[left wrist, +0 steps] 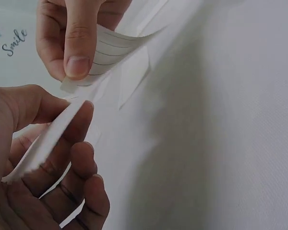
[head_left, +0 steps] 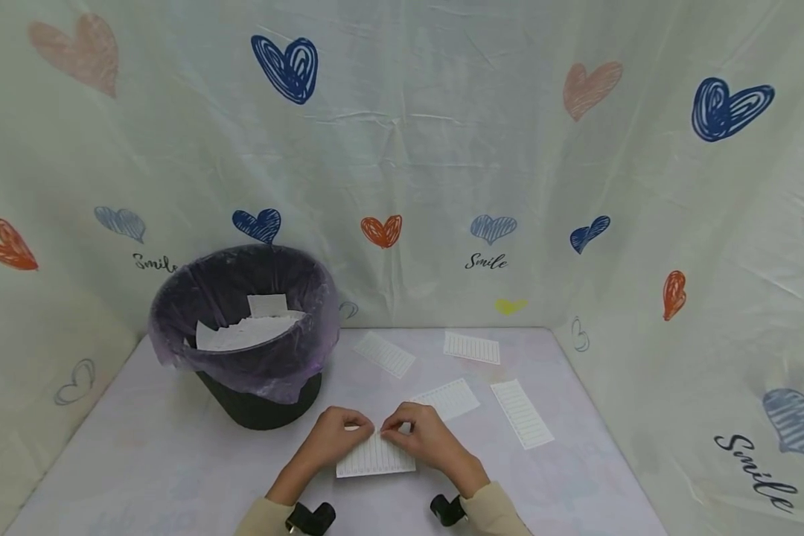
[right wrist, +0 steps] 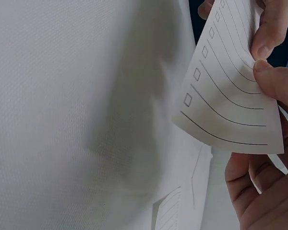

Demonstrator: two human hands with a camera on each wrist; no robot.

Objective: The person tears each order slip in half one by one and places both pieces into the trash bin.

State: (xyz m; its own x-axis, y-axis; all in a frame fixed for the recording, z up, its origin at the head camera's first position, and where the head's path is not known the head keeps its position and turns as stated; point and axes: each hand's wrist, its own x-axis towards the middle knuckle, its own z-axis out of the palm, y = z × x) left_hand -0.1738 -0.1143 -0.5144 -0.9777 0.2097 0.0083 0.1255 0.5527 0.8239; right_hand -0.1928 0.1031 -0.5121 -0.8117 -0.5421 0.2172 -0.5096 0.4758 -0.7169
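Both hands pinch the upper edge of a white lined checklist sheet (head_left: 375, 460), close together above the table. My left hand (head_left: 331, 435) grips it between thumb and forefinger on the left. Just right of it, my right hand (head_left: 429, 435) pinches the same edge. In the right wrist view the sheet (right wrist: 221, 100) bends in a curve, showing ruled lines and small boxes, with the thumb tips nearly touching. A paper part (left wrist: 50, 136) in the left hand looks ragged along its lower edge in the left wrist view; whether the sheet is torn there I cannot tell.
A dark bin (head_left: 261, 409) lined with a purple bag (head_left: 241, 372) stands left of the hands, holding white paper pieces (head_left: 248, 333). Several loose lined sheets, including one at the right (head_left: 522, 415), lie on the table (head_left: 141, 454). A heart-printed curtain (head_left: 402, 164) encloses the back and sides.
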